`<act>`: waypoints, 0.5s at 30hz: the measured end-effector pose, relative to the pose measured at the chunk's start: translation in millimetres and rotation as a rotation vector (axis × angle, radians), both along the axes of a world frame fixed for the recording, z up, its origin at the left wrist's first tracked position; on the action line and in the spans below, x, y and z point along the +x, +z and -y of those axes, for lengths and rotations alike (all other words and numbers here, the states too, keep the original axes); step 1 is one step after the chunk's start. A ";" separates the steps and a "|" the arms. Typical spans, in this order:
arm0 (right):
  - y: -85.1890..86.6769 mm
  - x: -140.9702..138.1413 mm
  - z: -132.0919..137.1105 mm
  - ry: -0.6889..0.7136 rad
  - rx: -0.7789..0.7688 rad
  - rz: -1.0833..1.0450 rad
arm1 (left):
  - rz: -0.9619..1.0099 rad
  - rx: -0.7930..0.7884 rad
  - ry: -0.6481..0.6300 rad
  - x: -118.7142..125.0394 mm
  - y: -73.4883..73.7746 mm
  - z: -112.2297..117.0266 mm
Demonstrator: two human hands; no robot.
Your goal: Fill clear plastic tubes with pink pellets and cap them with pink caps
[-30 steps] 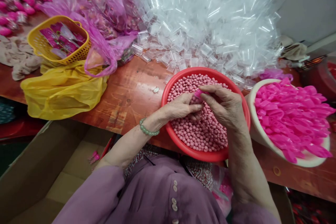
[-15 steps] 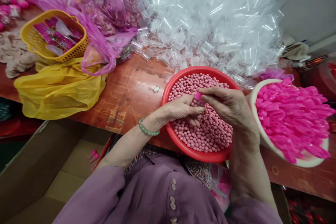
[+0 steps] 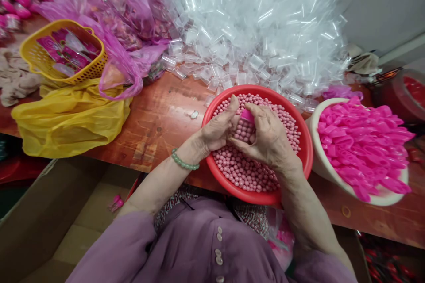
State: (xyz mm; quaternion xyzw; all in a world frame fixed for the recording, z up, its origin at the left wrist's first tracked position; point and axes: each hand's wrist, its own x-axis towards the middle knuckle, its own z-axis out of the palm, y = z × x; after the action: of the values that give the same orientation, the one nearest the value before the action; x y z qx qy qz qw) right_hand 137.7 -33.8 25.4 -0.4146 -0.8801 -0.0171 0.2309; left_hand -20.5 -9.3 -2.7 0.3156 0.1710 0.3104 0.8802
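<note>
Over the red basin (image 3: 208,150) of small pink balls, my two hands meet around a clear tube (image 3: 243,131) filled with the same balls. A bright pink cap (image 3: 247,115) sits at its upper end. My right hand (image 3: 270,139) grips the tube, fingers at the cap and thumb along the lower side. My left hand (image 3: 217,130) is closed against the tube's left side, its thumb raised; its other fingers are partly hidden. A green bead bracelet (image 3: 184,161) circles the left wrist.
A white tub (image 3: 317,150) heaped with pink plastic pieces (image 3: 363,146) stands right of the basin. Clear plastic tubes (image 3: 252,22) pile up behind. To the left are a yellow basket (image 3: 94,62), a yellow bag (image 3: 71,124) and a purple bag (image 3: 133,70). An open cardboard box (image 3: 76,225) lies below.
My right hand has gone from pinching at the pink cap to wrapping around the tube. My left thumb has lifted, and the ball-filled tube shows more clearly.
</note>
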 end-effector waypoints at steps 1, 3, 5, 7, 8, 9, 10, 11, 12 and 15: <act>-1.7 0.8 -1.3 0.006 0.018 0.005 | -0.001 -0.017 -0.021 0.1 0.1 -1.1; -5.7 2.0 -3.6 0.001 0.050 0.011 | -0.010 -0.036 -0.003 1.4 -1.0 -2.7; -10.0 2.3 -5.1 0.002 0.078 0.004 | -0.032 -0.047 0.068 4.1 -3.7 -3.4; -13.7 1.6 -5.7 0.017 0.094 -0.008 | -0.049 -0.070 0.120 7.2 -7.0 -3.2; -15.0 1.0 -5.8 0.026 0.097 -0.013 | -0.050 -0.090 0.127 8.5 -8.6 -2.9; -16.1 0.3 -5.8 0.034 0.095 -0.018 | -0.046 -0.113 0.126 9.5 -10.0 -2.6; -16.7 -0.3 -5.9 0.036 0.089 -0.022 | -0.042 -0.136 0.126 10.2 -11.2 -2.2; -17.1 -0.9 -5.9 0.032 0.079 -0.023 | -0.039 -0.154 0.131 10.6 -12.1 -2.0; -17.0 -1.2 -6.0 0.025 0.068 -0.023 | -0.038 -0.167 0.146 10.9 -12.9 -1.8; -14.0 -0.7 -6.2 0.022 -0.014 -0.059 | -0.049 -0.184 0.186 11.3 -14.1 -1.1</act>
State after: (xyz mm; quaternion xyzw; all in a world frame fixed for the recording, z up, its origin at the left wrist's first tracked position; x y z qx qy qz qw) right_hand 137.0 -27.6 11.3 -0.4066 -0.8775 0.0038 0.2542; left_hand -9.2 -8.2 -16.8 0.2240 0.2486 0.3657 0.8685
